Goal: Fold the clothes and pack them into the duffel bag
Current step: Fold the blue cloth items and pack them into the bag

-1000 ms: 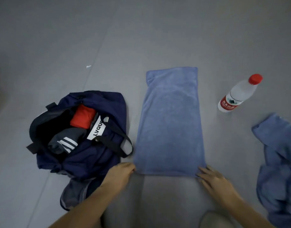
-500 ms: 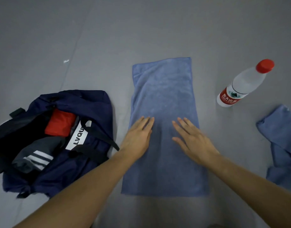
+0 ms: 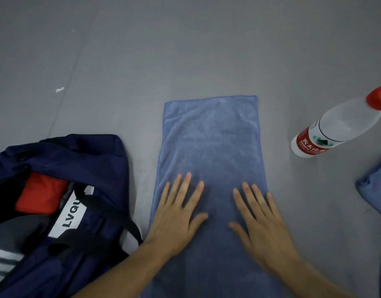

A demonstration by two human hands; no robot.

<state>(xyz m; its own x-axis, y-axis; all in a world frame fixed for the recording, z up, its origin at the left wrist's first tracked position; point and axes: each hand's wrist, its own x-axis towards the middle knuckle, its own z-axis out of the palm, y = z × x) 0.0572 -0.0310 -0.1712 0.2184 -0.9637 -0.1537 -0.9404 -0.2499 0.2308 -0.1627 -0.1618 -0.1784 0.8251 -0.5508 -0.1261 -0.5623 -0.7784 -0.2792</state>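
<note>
Both hands, left [image 3: 177, 214] and right [image 3: 263, 222], lie spread flat on the blue towel [image 3: 211, 143], likely smoothing it for folding, just right of the open duffel bag [image 3: 82, 160].

A blue terry towel [image 3: 211, 143] lies flat on the grey floor [image 3: 185, 50] as a long narrow rectangle. Just left of it sits a navy fabric duffel bag [image 3: 84, 160], open, holding a folded red garment [image 3: 41, 192] and a grey white-striped garment [image 3: 8, 252]. A crumpled blue cloth [image 3: 376, 190] lies well apart, far right.
</note>
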